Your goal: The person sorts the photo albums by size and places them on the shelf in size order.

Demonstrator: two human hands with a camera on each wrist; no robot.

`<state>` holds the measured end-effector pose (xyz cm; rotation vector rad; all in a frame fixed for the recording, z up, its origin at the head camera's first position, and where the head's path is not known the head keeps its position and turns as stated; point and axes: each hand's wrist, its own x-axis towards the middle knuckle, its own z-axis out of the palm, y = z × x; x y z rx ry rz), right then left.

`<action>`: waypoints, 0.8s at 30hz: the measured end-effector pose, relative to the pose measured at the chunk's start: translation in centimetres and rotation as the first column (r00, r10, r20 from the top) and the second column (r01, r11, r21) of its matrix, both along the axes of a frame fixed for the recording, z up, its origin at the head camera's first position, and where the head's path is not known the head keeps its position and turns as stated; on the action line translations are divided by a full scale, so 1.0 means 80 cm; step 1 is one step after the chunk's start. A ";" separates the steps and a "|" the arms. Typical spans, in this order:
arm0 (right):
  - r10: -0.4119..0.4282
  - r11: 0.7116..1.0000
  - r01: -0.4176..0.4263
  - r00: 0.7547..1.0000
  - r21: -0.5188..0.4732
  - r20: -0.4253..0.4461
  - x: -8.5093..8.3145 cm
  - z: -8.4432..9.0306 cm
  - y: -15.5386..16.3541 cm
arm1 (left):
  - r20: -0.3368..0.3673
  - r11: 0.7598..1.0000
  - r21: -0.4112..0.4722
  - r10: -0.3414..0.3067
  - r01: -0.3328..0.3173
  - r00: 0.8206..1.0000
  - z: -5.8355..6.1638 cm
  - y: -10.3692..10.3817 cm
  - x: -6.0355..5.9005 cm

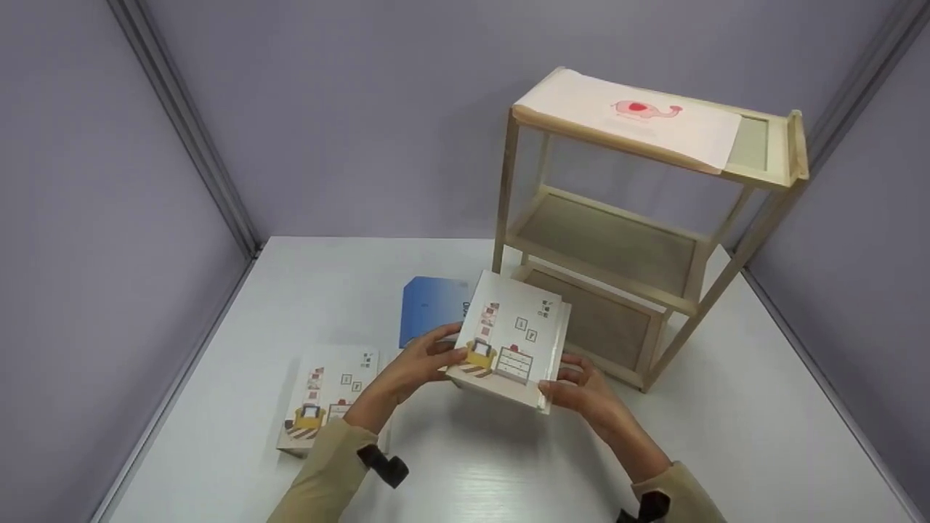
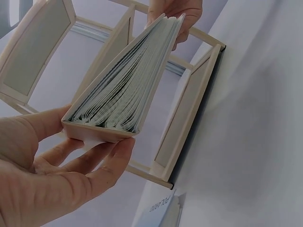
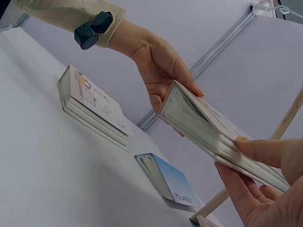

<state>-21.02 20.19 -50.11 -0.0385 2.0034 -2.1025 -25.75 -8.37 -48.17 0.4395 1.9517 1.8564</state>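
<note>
Both hands hold a white illustrated book [image 1: 512, 338] just above the table, in front of the wooden shelf unit [image 1: 639, 240]. My left hand [image 1: 425, 359] grips its left edge, thumb on the cover and fingers underneath. My right hand [image 1: 577, 388] pinches its near right corner. The left wrist view shows the book's page edges [image 2: 125, 90] fanned slightly, with my left fingers [image 2: 102, 163] beneath. In the right wrist view the book [image 3: 213, 130] spans between the two hands. A second matching book [image 1: 327, 396] lies flat on the table to the left.
A blue book [image 1: 432, 306] lies flat behind the held one. The three-tier shelf unit carries a white sheet with a pink elephant [image 1: 643, 116] on its top tier. The white table [image 1: 726, 436] is enclosed by grey walls.
</note>
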 end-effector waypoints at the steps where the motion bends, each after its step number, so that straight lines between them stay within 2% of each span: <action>1: 0.001 1.000 -0.001 1.000 0.007 -0.007 0.000 0.000 0.000 | -0.005 1.000 0.001 -0.002 0.002 1.000 0.001 0.000 0.000; 11: -0.005 1.000 0.006 0.999 0.018 -0.050 0.000 0.008 0.001 | -0.023 1.000 0.014 -0.020 0.020 1.000 0.013 0.001 -0.002; 24: -0.054 0.998 0.056 0.997 0.032 -0.058 0.000 0.019 -0.001 | -0.035 0.999 0.032 -0.040 0.041 0.999 0.022 0.002 -0.006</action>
